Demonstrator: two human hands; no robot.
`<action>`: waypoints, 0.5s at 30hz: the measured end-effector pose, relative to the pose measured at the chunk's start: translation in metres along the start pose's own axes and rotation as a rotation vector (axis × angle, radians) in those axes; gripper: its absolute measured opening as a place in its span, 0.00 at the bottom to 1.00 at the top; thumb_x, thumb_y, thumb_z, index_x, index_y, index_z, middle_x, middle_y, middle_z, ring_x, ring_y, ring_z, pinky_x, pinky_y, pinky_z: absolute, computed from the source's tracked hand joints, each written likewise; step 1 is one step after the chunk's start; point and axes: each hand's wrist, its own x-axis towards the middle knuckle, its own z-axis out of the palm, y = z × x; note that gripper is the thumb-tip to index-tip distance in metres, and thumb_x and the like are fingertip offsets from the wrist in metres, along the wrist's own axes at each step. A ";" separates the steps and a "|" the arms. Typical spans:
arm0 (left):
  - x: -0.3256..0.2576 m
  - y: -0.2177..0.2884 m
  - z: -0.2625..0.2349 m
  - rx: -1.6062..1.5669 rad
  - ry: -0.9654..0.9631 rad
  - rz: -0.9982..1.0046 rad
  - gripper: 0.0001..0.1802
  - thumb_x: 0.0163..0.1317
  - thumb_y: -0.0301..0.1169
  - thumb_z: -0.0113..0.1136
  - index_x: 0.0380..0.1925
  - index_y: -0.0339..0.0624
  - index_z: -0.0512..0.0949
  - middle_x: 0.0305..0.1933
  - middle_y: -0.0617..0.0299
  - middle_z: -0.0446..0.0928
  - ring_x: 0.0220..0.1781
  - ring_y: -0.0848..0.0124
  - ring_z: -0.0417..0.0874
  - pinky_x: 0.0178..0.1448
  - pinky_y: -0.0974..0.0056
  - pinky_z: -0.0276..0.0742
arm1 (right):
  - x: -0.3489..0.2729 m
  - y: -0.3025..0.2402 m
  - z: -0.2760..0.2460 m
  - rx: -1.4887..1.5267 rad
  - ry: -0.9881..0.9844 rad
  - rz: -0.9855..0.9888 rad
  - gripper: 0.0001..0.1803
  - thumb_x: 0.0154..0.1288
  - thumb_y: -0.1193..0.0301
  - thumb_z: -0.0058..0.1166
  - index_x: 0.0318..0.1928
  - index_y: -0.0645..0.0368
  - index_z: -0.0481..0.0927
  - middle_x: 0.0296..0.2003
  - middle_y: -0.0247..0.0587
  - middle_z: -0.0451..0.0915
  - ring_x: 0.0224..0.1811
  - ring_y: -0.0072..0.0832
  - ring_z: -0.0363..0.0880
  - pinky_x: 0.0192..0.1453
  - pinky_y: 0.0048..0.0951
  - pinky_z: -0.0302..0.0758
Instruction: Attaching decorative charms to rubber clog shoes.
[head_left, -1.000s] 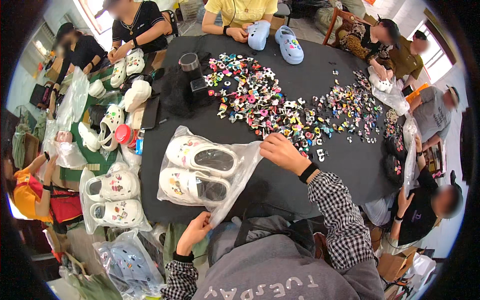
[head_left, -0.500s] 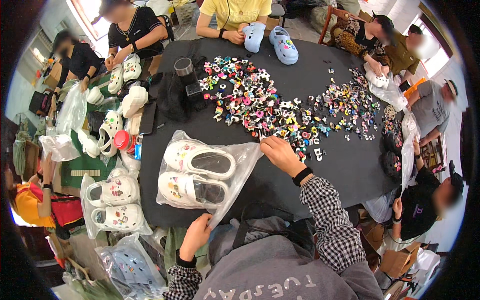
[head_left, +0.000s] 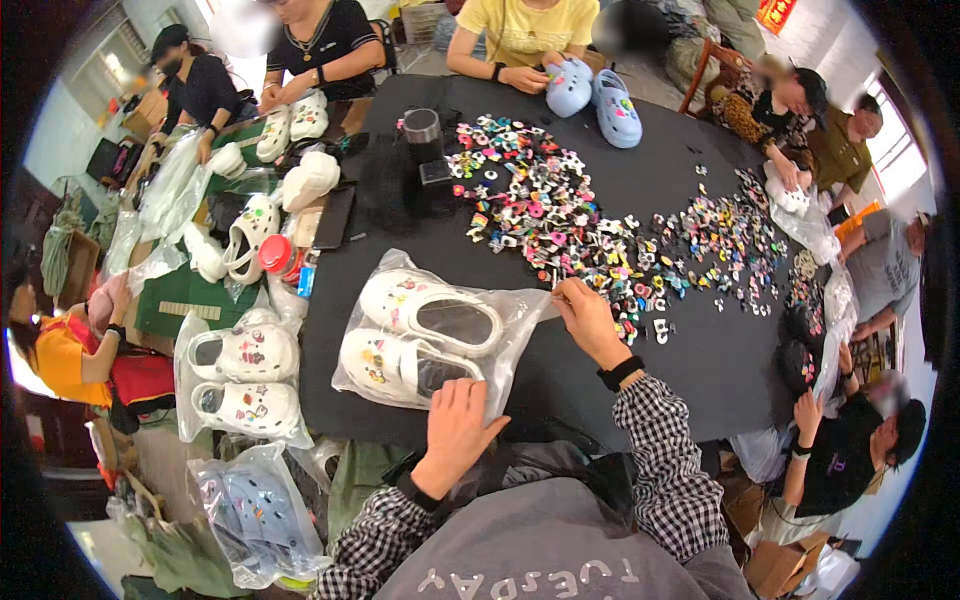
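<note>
A clear bag (head_left: 440, 335) holding a pair of white clogs (head_left: 425, 335) lies flat on the black counter (head_left: 620, 400), directly ahead of the person and a little to their left. The bag's long axis runs roughly left to right, its open mouth toward the right, and the two clogs lie side by side inside along that same line.

The left hand (head_left: 455, 435) rests at the bag's near edge, fingers spread and flat, palm down, pressing on the plastic rather than gripping it. The right hand (head_left: 590, 322) sits at the bag's right end, fingers drawn together in a pinch at the mouth corner; it appears to hold the plastic edge, though the exact grip is too small to tell. So the bag lies between the two hands: forward of the left, leftward of the right. The right hand is the one at the opening; the left is nearer the clogs' middle.

Just past the right hand, a broad scatter of small coloured charms (head_left: 560, 210) spreads across the counter, its nearest pieces just beside that hand. To the left, another bagged white pair (head_left: 245, 380) lies at the counter's edge. Two pale blue clogs (head_left: 595, 92) sit at the far side, by another person's hands.
</note>
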 end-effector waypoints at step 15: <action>0.002 -0.016 -0.015 -0.721 0.087 -0.365 0.03 0.60 0.22 0.57 0.33 0.35 0.74 0.28 0.58 0.73 0.30 0.69 0.74 0.37 0.67 0.70 | -0.041 -0.044 0.000 0.087 -0.041 -0.304 0.17 0.54 0.79 0.59 0.45 0.60 0.75 0.43 0.44 0.77 0.44 0.43 0.77 0.47 0.38 0.76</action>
